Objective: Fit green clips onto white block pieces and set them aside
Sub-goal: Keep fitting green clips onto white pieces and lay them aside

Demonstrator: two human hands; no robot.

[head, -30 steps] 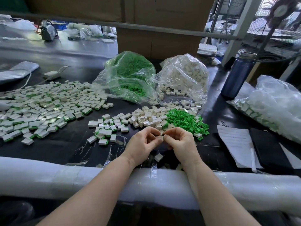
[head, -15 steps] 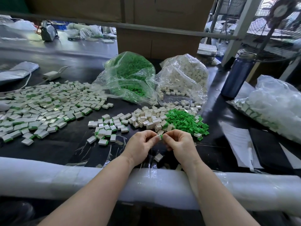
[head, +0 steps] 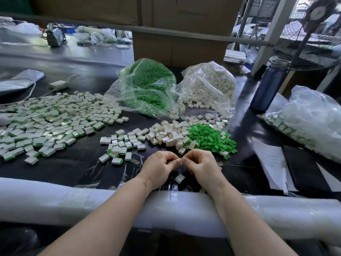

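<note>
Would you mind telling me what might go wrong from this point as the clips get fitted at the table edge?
1. The left hand and right hand pinch a tiny piece between their fingertips above the table's front edge; if it slips, it may drop off the table.
2. A loose white block lies just under the hands, so a wrist could knock it over the padded edge.
3. The unclipped white blocks lie close to the finished pieces, so they could get mixed.

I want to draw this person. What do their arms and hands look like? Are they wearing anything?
Both arms are bare, with no sleeves in view. The left hand and right hand wear no gloves, and I see no rings, watch or bracelet.
</note>
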